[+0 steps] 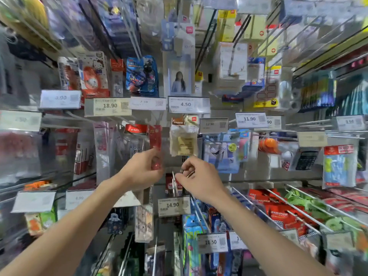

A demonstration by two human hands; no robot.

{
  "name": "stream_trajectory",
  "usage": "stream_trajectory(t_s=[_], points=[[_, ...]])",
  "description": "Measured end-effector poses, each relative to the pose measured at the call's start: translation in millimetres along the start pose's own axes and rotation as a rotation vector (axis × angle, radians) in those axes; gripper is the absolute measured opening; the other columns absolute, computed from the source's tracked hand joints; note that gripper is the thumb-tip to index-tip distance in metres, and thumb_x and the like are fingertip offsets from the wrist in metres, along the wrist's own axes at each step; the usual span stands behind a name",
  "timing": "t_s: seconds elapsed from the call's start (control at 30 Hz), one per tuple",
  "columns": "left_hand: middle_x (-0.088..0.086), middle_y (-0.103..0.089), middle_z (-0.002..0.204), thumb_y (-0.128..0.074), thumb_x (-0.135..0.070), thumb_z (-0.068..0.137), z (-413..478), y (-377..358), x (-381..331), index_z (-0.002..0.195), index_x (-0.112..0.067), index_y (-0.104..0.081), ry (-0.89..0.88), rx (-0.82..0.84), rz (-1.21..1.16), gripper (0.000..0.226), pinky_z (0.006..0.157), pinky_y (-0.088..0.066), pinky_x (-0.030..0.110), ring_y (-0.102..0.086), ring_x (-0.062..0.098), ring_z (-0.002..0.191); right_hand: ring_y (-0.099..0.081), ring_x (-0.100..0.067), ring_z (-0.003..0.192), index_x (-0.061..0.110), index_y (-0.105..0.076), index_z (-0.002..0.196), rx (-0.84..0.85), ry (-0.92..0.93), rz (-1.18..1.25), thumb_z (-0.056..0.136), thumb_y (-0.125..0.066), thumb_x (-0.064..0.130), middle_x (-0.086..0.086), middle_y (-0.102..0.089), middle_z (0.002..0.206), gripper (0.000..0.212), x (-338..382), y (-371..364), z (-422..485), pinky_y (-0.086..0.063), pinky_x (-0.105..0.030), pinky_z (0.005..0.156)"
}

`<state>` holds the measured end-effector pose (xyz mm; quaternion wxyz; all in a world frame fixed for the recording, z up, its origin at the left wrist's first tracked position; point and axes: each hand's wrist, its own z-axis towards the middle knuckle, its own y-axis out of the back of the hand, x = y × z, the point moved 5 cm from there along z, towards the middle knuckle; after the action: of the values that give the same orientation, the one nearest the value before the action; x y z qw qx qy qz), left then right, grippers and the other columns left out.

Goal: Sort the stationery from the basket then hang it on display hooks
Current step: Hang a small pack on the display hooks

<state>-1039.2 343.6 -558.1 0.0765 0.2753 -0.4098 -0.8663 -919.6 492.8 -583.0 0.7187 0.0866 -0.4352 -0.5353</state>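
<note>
Stationery pack [143,224], long, glossy clear plastic, is gripped by left hand [142,169]; right hand [199,177] seemingly pinches thin white hook [174,183].

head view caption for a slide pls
Left hand holds a red-topped packet while right hand touches a white hook above the 14.90 tag
</note>
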Motion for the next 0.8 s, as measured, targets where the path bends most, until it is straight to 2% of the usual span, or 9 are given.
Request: stream_trajectory(t_s=[0.1, 0.2, 0.27, 0.37, 0.47, 0.57, 0.63, 0.7, 0.8], points=[[-0.006, -0.074, 0.102, -0.055, -0.042, 0.080, 5, 7, 5, 0.114, -0.028, -0.063, 0.072, 0.137, 0.080, 0.037, 0.084, -0.060, 0.044, -0.071, 0.019, 0.093, -0.064, -0.014, 0.077, 0.021, -0.064, 0.092, 0.179, -0.046, -0.134, 0.088, -0.070, 0.035, 0.007, -0.070, 0.086, 0.015, 7, -5, 13, -0.054, -0.034, 0.078], [0.003, -0.070, 0.128, -0.059, -0.039, 0.088, 7, 29, 4, 0.139, -0.020, -0.058, 0.133, 0.244, 0.166, 0.054, 0.093, -0.056, 0.038, -0.066, 0.026, 0.115, -0.067, -0.017, 0.094, 0.020, -0.065, 0.108, 0.413, -0.201, -0.127, 0.092, -0.068, 0.039, 0.004, -0.070, 0.101, 0.025, 18, -3, 19, -0.055, -0.035, 0.085], [0.004, -0.071, 0.114, -0.061, -0.030, 0.095, 5, 47, -2, 0.137, -0.015, -0.058, 0.197, 0.332, 0.162, 0.045, 0.081, -0.052, 0.032, -0.066, 0.026, 0.103, -0.066, -0.017, 0.105, 0.021, -0.063, 0.118, 0.552, -0.282, -0.087, 0.092, -0.070, 0.042, 0.004, -0.068, 0.112, 0.035, 31, 5, 22, -0.054, -0.034, 0.092], [-0.002, -0.061, 0.086, -0.059, -0.033, 0.098, -4, 78, -18, 0.127, -0.017, -0.057, 0.251, 0.471, 0.152, 0.033, 0.065, -0.045, 0.034, -0.061, 0.025, 0.079, -0.062, -0.020, 0.117, 0.018, -0.060, 0.128, 0.702, -0.334, -0.052, 0.092, -0.072, 0.040, -0.001, -0.064, 0.126, 0.043, 69, 28, 26, -0.051, -0.035, 0.096], [0.004, -0.068, 0.106, -0.060, -0.035, 0.099, -20, 119, -36, 0.127, -0.023, -0.056, 0.268, 0.578, 0.167, 0.031, 0.073, -0.050, 0.038, -0.065, 0.030, 0.094, -0.057, -0.020, 0.126, 0.014, -0.058, 0.135, 0.824, -0.345, -0.058, 0.091, -0.074, 0.035, -0.004, -0.061, 0.135, 0.051, 118, 52, 27, -0.044, -0.026, 0.095], [0.009, -0.071, 0.110, -0.059, -0.035, 0.097, -38, 161, -52, 0.119, -0.026, -0.060, 0.339, 0.599, 0.160, 0.024, 0.080, -0.054, 0.040, -0.068, 0.030, 0.097, -0.055, -0.022, 0.129, 0.012, -0.051, 0.143, 0.906, -0.328, -0.107, 0.091, -0.073, 0.042, -0.005, -0.056, 0.143, 0.063, 160, 70, 30, -0.045, -0.028, 0.102], [0.001, -0.068, 0.125, -0.060, -0.039, 0.095, -51, 190, -65, 0.131, -0.028, -0.058, 0.369, 0.623, 0.162, 0.037, 0.085, -0.054, 0.036, -0.065, 0.021, 0.105, -0.051, -0.022, 0.134, 0.015, -0.040, 0.153, 0.979, -0.301, -0.126, 0.093, -0.069, 0.046, -0.003, -0.047, 0.154, 0.074, 186, 77, 30, -0.044, -0.030, 0.107], [-0.001, -0.058, 0.140, -0.058, -0.043, 0.098, -68, 217, -74, 0.144, -0.029, -0.049, 0.415, 0.659, 0.187, 0.049, 0.093, -0.050, 0.036, -0.058, 0.022, 0.119, -0.052, -0.023, 0.133, 0.019, -0.033, 0.157, 1.034, -0.202, -0.170, 0.096, -0.065, 0.049, -0.003, -0.044, 0.156, 0.075, 213, 82, 32, -0.045, -0.026, 0.099], [0.006, -0.057, 0.144, -0.060, -0.045, 0.098, -94, 265, -89, 0.149, -0.021, -0.047, 0.506, 0.553, 0.216, 0.058, 0.102, -0.047, 0.035, -0.056, 0.026, 0.128, -0.053, -0.026, 0.131, 0.021, -0.030, 0.158, 1.049, -0.080, -0.202, 0.098, -0.061, 0.049, -0.004, -0.043, 0.157, 0.073, 258, 92, 36, -0.045, -0.027, 0.092]])
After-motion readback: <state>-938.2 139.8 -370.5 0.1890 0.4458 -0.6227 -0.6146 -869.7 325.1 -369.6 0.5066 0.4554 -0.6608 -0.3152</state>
